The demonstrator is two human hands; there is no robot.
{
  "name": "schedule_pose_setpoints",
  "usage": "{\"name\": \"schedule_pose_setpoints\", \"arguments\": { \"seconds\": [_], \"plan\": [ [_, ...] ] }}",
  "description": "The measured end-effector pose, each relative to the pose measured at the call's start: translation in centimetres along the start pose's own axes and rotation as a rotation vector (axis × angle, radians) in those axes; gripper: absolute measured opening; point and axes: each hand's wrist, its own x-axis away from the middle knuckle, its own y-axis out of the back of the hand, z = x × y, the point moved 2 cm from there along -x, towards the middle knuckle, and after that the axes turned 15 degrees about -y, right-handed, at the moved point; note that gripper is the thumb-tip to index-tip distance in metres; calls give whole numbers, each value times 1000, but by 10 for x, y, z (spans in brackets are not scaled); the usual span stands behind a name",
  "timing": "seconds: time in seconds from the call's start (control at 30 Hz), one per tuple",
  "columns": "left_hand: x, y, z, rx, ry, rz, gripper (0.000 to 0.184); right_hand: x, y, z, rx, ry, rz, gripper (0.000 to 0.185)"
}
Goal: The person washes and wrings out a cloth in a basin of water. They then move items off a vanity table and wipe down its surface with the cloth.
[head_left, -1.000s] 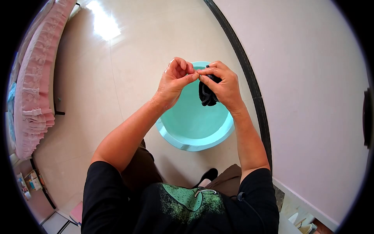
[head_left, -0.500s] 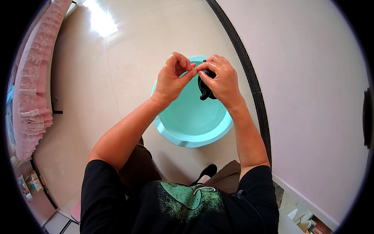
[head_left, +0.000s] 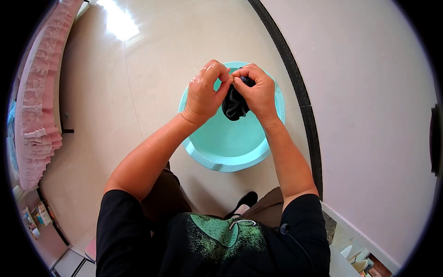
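A small, wet-looking black cloth [head_left: 234,107] with a grey edge hangs bunched over the turquoise basin [head_left: 221,164]; its exact kind is unclear. My right hand [head_left: 258,92] is closed on it, thumb and forefinger pinched, with part of the cloth hidden behind the fingers. My left hand [head_left: 205,94] is wet and also pinched closed, its fingertips meeting those of my right hand just above the cloth. Whatever sits between the left fingertips is too small to make out. Both hands are above the far half of the basin.
The basin stands on a beige tiled floor [head_left: 97,106] between my legs. A black baseboard strip [head_left: 300,87] and pale wall [head_left: 369,101] run along the right. At left hangs a pink ruffled cover [head_left: 39,120]. A black shoe [head_left: 248,199] shows below the basin.
The black cloth has swung left and now hangs between my hands, more of it showing. My right hand has shifted slightly left and turned; my left hand stays pinched against its fingertips.
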Motion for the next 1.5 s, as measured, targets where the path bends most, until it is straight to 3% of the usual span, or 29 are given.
{"name": "schedule_pose_setpoints", "arguments": {
  "seconds": [0.23, 0.3, 0.33, 0.4, 0.63, 0.87, 1.17, 1.5],
  "plan": [
    [1, 1, -2, -15, -211, 101, 26, 5, -4, -13, -221, -221, 55, 6],
    [5, -2, 12, 680, 277, -120, 28, 8, -3, -13, -295, -321, 125, 6],
    [4, 1, 13, 673, 271, -118, 28, 8, -3, -13, -301, -315, 128, 6],
    [6, 2, 14, 1225, 643, -227, 30, 9, -2, -7, -193, -76, 109, 6],
    [7, 2, 19, 1530, 707, -247, 28, 13, 3, 12, -118, 13, 94, 8],
    [4, 4, 17, 1442, 709, -223, 29, 10, 3, 17, -34, 101, 27, 9],
    [2, 2, 12, 1088, 602, -172, 32, 6, 8, 20, 183, 225, -44, 7],
    [2, 1, 6, 572, 243, -44, 31, 6, 4, 14, 221, 114, -38, 6]
  ]
}}
